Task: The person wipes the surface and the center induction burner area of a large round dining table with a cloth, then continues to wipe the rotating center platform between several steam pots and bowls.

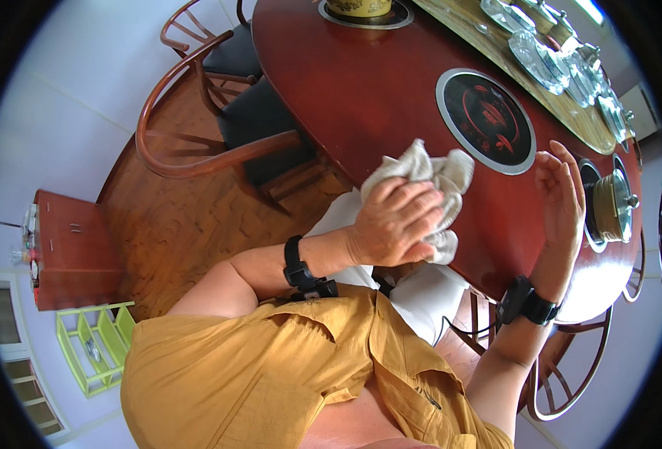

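A crumpled off-white cloth (448,185) is bunched under my left hand (401,221), its folds sticking out past the fingers. Hand and cloth are in front of the near edge of the dark red wooden table (359,106); whether the cloth touches the tabletop I cannot tell. My right hand (561,193) is raised on the right with loosely bent fingers and nothing visible in it. It appears between a round black cooktop (487,120) set into the table and a pot with a glass lid (614,207).
A wood-patterned centre board (510,70) bears several glass lids (538,59) and pots. A yellow pot (359,7) stands on another cooktop. Wooden armchairs (218,151) with black seats line the table's left. A red cabinet (78,252) and green rack (98,348) are farther left.
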Motion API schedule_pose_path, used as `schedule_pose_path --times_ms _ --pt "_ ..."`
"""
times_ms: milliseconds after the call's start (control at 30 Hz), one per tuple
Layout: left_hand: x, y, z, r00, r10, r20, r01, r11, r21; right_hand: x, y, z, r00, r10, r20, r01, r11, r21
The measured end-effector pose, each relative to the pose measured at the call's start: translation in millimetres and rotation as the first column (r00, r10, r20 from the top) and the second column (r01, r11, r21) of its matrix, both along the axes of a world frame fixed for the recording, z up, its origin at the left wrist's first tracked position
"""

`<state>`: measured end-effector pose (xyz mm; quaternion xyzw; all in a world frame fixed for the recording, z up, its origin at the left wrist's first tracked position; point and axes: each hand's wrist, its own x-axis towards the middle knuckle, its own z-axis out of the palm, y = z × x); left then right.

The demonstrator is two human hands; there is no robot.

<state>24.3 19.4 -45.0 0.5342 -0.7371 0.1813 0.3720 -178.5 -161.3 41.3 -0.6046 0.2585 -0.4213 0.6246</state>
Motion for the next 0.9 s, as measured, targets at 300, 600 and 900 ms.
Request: schedule_pose_path --times_ms 300,600,900 --pt "-3 -3 -4 0.957 -0.175 0.234 0.202 0.974 -0.099 -5 -13 -14 0.999 0.035 0.004 -0.035 0.999 0.031" --pt "109 1 6 0.928 -0.146 0.343 0.127 0.989 0.076 -9 -10 -9 1.0 0.022 0.016 -0.022 1.0 0.016" --pt "264 -15 0 0.929 0.219 0.299 -0.26 0.96 0.105 -7 -9 -8 1.0 0.027 0.003 -0.027 0.999 0.024"
